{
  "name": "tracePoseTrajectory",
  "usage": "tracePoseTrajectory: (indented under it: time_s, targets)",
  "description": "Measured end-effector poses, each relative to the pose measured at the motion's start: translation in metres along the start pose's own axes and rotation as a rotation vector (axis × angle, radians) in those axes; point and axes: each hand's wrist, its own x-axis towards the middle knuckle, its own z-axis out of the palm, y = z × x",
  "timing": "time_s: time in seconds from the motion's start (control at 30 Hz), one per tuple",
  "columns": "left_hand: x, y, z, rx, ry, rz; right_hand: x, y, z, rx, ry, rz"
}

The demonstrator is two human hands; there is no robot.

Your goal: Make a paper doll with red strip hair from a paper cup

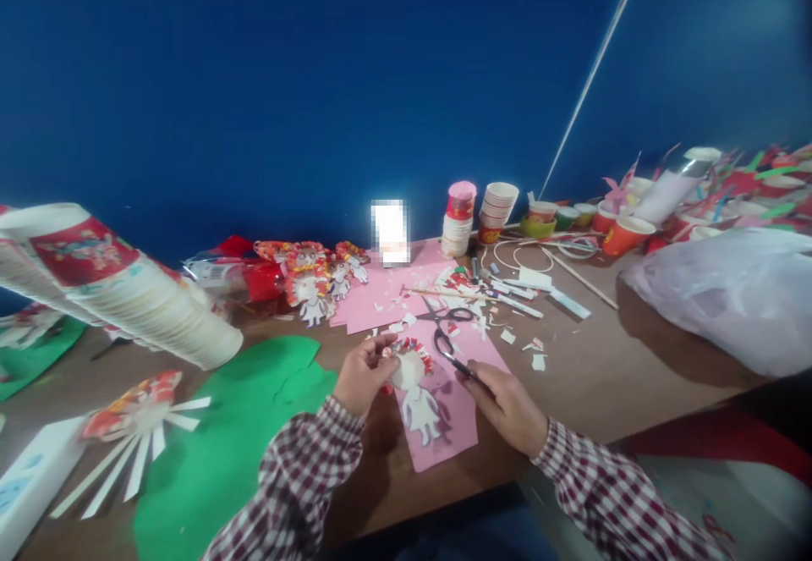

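My left hand pinches the edge of a white paper doll with a round head and a curled red-and-white fringe of cup paper. The doll is held over pink paper near the table's front edge. In my right hand is a dark pen, its tip pointing left toward the doll's head. Black-handled scissors lie with blades spread on the pink paper just beyond the pen. Several finished-looking paper dolls with red curled fringes lie at the back left.
Stacked paper cups lean at the left beside green sheet and a cup cut into strips. Upright cup stacks, paper scraps and markers are farther back. A plastic bag bulges at right.
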Motion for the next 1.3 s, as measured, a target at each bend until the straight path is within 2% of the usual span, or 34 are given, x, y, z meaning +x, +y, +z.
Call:
tracePoseTrajectory:
  time_s: [0.13,0.37,0.47,0.6,0.8,1.0,1.17,1.23,1.3]
  targets:
    - [0.009,-0.012,0.001,0.106,0.009,0.081,-0.001,0.000,0.000,-0.059,0.007,-0.023]
    - [-0.001,-0.017,-0.024,0.153,0.078,0.054,-0.006,0.018,-0.009,-0.341,-0.109,-0.119]
    - [-0.005,-0.016,-0.032,0.119,0.130,0.042,-0.013,0.027,-0.014,-0.462,-0.070,-0.132]
    - [-0.005,-0.019,-0.038,0.139,0.135,0.042,-0.023,0.040,-0.024,-0.621,0.003,-0.111]
    - [0.002,-0.029,-0.027,0.237,0.108,0.093,-0.036,0.071,-0.051,-0.902,0.182,0.063]
    - [0.006,-0.032,-0.011,0.472,0.097,0.232,-0.037,0.073,-0.061,-0.757,0.207,0.097]
    - [-0.003,-0.027,-0.015,0.805,0.244,0.462,-0.037,0.060,-0.073,-0.581,0.182,0.046]
    - [-0.014,-0.025,-0.019,0.885,0.294,0.547,-0.039,0.054,-0.079,-0.548,0.209,0.086]
    - [-0.028,-0.026,-0.022,0.916,0.205,0.589,-0.041,0.047,-0.081,-0.522,0.246,0.164]
